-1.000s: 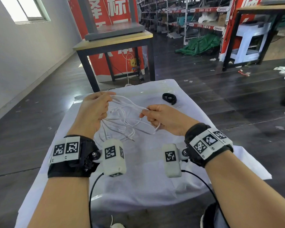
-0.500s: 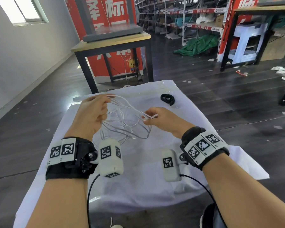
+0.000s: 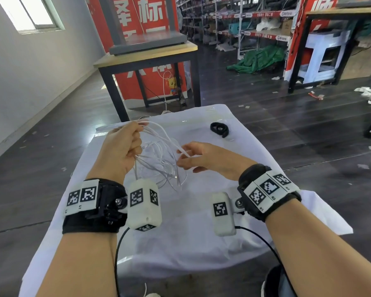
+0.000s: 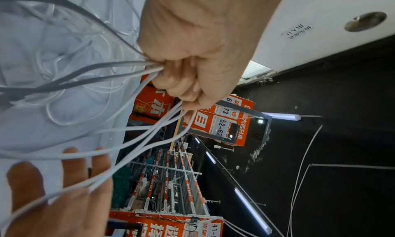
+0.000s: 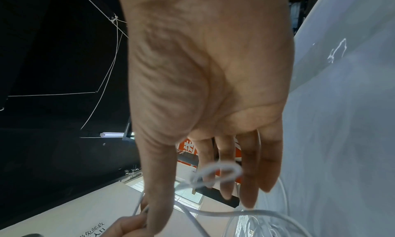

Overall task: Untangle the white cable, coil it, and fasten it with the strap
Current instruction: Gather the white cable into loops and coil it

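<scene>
Your right hand (image 3: pixel 204 156) has just let go of the strands, its fingers (image 5: pixel 249 171) now spread loose, while your left hand (image 3: pixel 120 151) grips the white cable (image 3: pixel 161 159) bunched above the tabletop (image 3: pixel 201 243), so it looks still tangled, strap (image 3: pixel 219 129) untouched.

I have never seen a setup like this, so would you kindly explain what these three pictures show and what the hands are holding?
No machine here: a person works bare-handed, wearing a camera on the head and one on each wrist. The wide picture looks down from the head; the other two look along each hand. The left hand holds a bunch of loops of the white cable in its grip. The right hand, fingers straight, has strands across it. The black strap lies untouched on the white cloth.
</scene>
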A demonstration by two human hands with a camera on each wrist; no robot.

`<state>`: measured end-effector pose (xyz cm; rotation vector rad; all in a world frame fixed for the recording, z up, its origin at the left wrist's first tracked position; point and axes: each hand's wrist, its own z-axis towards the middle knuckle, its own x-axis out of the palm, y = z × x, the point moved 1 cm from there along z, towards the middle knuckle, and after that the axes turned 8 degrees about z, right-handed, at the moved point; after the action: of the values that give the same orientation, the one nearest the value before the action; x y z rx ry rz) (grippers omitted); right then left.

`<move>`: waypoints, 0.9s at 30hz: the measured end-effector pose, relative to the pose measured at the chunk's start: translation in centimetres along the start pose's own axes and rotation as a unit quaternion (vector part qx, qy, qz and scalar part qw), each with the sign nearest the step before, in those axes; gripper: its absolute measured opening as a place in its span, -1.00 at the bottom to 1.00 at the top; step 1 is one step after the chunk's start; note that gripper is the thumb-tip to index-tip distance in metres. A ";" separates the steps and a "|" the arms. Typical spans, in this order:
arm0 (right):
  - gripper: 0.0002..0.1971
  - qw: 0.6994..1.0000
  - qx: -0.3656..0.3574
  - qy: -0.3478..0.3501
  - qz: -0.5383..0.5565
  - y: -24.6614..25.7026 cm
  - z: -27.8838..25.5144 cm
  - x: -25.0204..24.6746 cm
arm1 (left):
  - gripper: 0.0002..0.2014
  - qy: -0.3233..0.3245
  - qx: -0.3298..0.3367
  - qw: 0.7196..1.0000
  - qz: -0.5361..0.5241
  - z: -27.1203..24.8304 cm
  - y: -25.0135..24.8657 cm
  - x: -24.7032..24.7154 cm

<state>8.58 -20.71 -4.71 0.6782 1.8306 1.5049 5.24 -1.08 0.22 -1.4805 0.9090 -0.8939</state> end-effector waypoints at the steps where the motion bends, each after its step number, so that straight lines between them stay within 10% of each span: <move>1: -0.48 1.000 -0.004 -0.004 -0.003 0.1 -0.1 0.0 | -0.76 0.001 0.007 1.000 0.013 -0.1 0.0 0.1; 10: -0.79 0.995 -0.086 -0.053 -0.004 0.4 0.5 0.5 | -0.77 0.109 0.008 0.991 0.083 -1.1 -0.2 2.5; 27: -0.85 0.978 -0.107 -0.162 0.079 0.3 0.7 -0.2 | -0.81 0.100 0.004 0.992 0.081 -0.6 -0.1 1.5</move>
<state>9.21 -20.36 -4.43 0.9204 1.3762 1.5583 5.34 -2.65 0.45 -1.3057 1.1552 -0.9343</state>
